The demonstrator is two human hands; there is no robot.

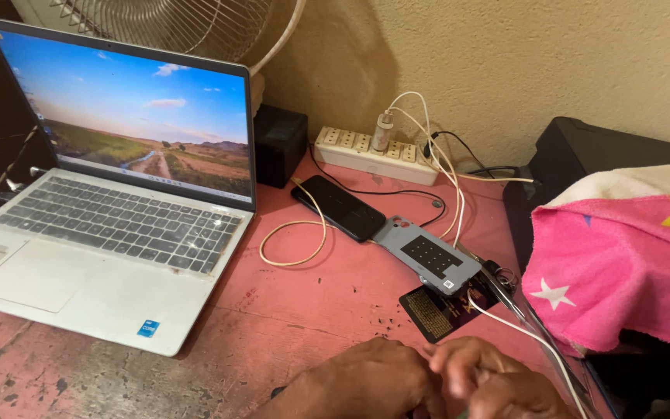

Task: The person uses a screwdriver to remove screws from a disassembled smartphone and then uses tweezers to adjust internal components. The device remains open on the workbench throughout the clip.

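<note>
Both my hands are at the bottom edge of the view, close together over the worn pink table point(288, 326). My left hand point(366, 384) has its fingers curled towards my right hand point(498, 384), and the two touch at the fingertips. Whatever they pinch is hidden or too small to make out. Just beyond them lie a dark card point(440, 310) and a grey phone back panel point(428, 256). A white cable point(529, 337) runs past my right hand.
An open silver laptop point(110, 233) fills the left. A black phone point(339, 208) lies mid-table by a cream cable loop point(292, 244). A white power strip point(374, 151) sits by the wall. A pink star-printed towel point(622, 264) covers a black box at right.
</note>
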